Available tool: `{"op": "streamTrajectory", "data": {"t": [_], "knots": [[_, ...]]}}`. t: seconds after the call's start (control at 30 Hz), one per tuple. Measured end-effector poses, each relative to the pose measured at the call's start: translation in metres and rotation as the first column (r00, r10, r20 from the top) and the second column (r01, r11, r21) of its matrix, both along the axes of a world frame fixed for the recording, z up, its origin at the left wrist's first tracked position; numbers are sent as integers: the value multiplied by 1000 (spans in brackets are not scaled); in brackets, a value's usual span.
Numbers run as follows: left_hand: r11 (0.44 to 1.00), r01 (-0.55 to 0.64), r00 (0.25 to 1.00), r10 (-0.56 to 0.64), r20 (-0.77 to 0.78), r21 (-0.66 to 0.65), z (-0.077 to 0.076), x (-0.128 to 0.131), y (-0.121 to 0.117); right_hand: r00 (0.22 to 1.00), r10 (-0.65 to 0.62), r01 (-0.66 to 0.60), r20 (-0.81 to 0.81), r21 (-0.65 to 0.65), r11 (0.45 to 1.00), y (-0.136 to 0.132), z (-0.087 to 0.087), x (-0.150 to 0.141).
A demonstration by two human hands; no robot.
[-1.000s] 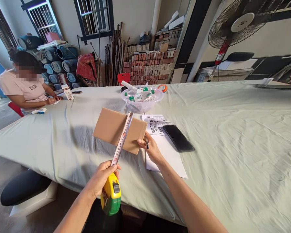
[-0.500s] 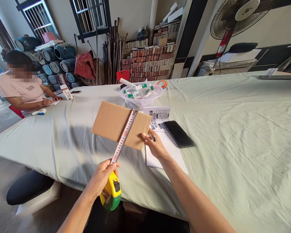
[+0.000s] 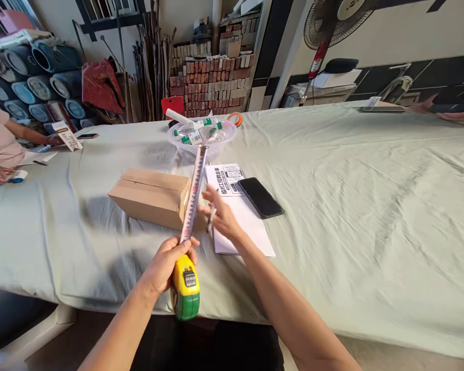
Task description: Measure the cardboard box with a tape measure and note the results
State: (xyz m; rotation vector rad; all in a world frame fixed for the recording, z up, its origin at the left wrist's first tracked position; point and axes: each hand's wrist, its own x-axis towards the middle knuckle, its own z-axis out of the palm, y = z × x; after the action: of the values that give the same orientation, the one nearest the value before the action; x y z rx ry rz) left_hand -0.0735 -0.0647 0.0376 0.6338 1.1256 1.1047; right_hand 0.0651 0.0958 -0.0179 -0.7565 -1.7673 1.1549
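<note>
My left hand (image 3: pixel 172 263) grips a yellow and green tape measure (image 3: pixel 187 288), its white blade (image 3: pixel 194 201) drawn out and pointing away from me. A closed brown cardboard box (image 3: pixel 150 198) lies on the tablecloth, its right end beside the blade and partly behind it. My right hand (image 3: pixel 225 219) is just right of the blade, off the box, fingers partly spread. A pen (image 3: pixel 211 220) is held in that hand, blurred. Under and beyond the right hand lie white papers (image 3: pixel 247 226) with printed drawings and characters. On their right edge rests a black phone (image 3: pixel 261 198).
A clear plastic basin (image 3: pixel 201 150) of bottles stands behind the box, an orange tape roll (image 3: pixel 235 119) beside it. Another person's arm (image 3: pixel 27 131) and papers are at the left; another person's hands (image 3: pixel 462 111) are at far right. The pale tablecloth (image 3: pixel 351 232) has wrinkles.
My right hand has let go of the box, which now rests on the table instead of being tilted up. The blade has come off its face. The view has swung right.
</note>
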Motion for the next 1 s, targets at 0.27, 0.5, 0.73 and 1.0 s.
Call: {"op": "streamTrajectory", "data": {"t": [0.27, 0.5, 0.73, 1.0], "knots": [[982, 149, 931, -98, 351, -119, -29, 26, 95, 911, -407, 398, -59, -124, 909, 22, 2, 40], [963, 177, 884, -65, 462, -203, -41, 19, 107, 901, -411, 422, 135, -65, 904, 17, -5, 33], [960, 132, 895, -9, 446, -247, -25, 21, 100, 888, -367, 395, 275, -50, 917, 16, -9, 32], [959, 174, 861, -38, 507, -224, -38, 20, 107, 878, -364, 397, 310, -50, 916, 17, -11, 34]]}}
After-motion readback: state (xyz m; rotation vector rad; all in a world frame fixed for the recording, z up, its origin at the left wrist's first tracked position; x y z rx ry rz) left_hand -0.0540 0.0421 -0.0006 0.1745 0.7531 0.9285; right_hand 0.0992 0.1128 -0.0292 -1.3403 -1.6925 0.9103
